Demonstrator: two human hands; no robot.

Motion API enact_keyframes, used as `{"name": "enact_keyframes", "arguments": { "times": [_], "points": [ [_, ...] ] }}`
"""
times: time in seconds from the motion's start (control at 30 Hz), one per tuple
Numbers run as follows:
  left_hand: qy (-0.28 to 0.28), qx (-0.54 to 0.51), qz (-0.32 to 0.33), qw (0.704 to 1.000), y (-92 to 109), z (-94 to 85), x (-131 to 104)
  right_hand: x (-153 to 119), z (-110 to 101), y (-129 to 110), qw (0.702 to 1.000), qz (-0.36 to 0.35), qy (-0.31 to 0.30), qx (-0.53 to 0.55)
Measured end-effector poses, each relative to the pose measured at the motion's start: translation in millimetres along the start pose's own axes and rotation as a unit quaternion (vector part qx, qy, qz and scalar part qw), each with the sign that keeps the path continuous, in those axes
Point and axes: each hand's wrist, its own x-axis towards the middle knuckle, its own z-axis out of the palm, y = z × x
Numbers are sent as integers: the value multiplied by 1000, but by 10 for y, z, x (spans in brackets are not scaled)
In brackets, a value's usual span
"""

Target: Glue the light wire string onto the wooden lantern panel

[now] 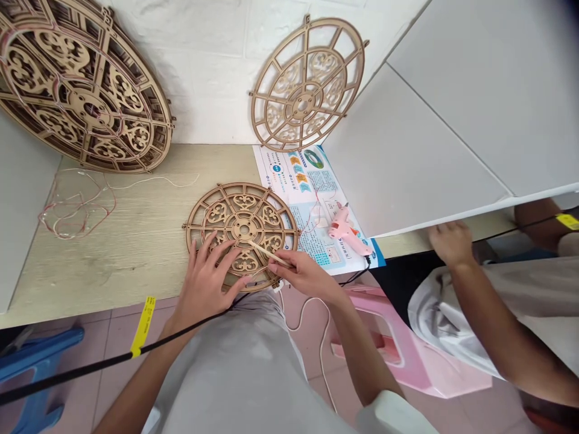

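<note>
A round wooden openwork disc (244, 219) lies flat at the table's front edge, with thin wire along its rings. My left hand (207, 277) rests on its lower left part, fingers spread. From the right, my right hand (301, 271) pinches a thin pale stick (266, 252), whose tip touches the disc near its centre. Beside the disc, a pink glue gun (346, 232) lies on a printed sheet (298, 193).
More round wooden discs (85, 99) lean at the back left, another (304, 103) against the wall. Tangled wire (79, 211) lies at left. A white panel (429, 138) stands at right, a person's hand (452, 243) beyond it. Black strap (190, 328) crosses in front.
</note>
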Motion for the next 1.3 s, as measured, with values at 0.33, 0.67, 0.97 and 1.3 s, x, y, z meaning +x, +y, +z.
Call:
{"name": "enact_keyframes", "arguments": {
  "times": [0.33, 0.67, 0.97, 1.3],
  "points": [
    [-1, -10, 0, 1000, 5, 3, 7, 12, 8, -13, 999, 3, -1, -43],
    [-2, -4, -1, 1000, 10, 0, -3, 9, 8, -21, 999, 19, -4, -48],
    [13, 29, 22, 999, -20, -12, 4, 54, -79, -98, 986, 17, -38, -162],
    [-2, 13, 25, 1000, -93, -2, 23, 97, -114, -133, 951, -47, -67, -300]
  ]
}}
